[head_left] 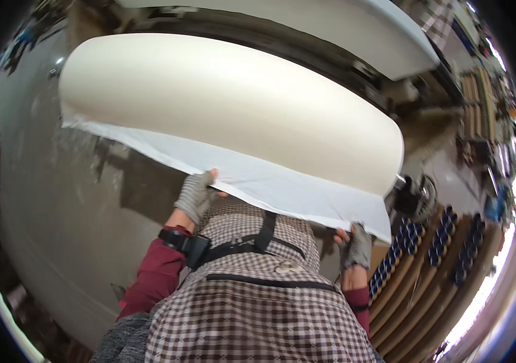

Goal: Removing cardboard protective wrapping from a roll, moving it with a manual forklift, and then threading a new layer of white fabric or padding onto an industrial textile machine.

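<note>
A large cream-white roll lies across the view in front of me. From its near side a loose, thin white sheet hangs toward my body, its free edge slightly wavy. My left hand, in a grey fingerless glove, is closed on the sheet's edge near its middle. Farther right, my right hand, gloved alike, grips the same edge close to the sheet's right corner. Some fingertips of both hands are hidden by the sheet. The edge left of my left hand hangs free.
Behind the roll stands a machine with a broad pale panel or sheet. Brown tubes with dark blue ends are lined up at my right. A spoked wheel stands beyond the roll's right end. Grey floor stretches to the left.
</note>
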Available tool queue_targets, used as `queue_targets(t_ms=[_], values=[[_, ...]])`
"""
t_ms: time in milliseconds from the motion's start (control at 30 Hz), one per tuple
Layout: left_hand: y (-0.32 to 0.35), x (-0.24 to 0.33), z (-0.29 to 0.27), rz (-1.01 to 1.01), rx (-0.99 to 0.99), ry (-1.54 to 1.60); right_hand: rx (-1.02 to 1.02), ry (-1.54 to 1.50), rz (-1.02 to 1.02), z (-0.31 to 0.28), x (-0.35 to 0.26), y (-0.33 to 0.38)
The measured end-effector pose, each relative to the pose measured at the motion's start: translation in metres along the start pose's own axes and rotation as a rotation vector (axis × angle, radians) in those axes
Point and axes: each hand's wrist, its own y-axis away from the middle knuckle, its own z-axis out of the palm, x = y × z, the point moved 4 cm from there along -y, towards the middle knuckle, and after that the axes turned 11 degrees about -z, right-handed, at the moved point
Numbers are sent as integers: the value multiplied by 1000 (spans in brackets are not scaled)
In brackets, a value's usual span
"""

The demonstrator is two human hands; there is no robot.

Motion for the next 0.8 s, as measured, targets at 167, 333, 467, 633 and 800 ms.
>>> queue_targets(t_ms=[167, 333, 467, 633, 800], values=[[23, -3, 25, -75, 59, 17, -58, -345, -16, -25, 14, -6], [30, -2, 59, -163, -111, -94, -132, -504, 90, -34, 41, -4], [10, -10, 105, -143, -344, -416, -528, -591, 318, 49, 42, 34], [-3, -23, 134, -436, -435, -617, -714, -539, 301, 127, 43, 23], [9, 45, 68, -272, -236, -333, -595, -616, 383, 159, 40, 8]])
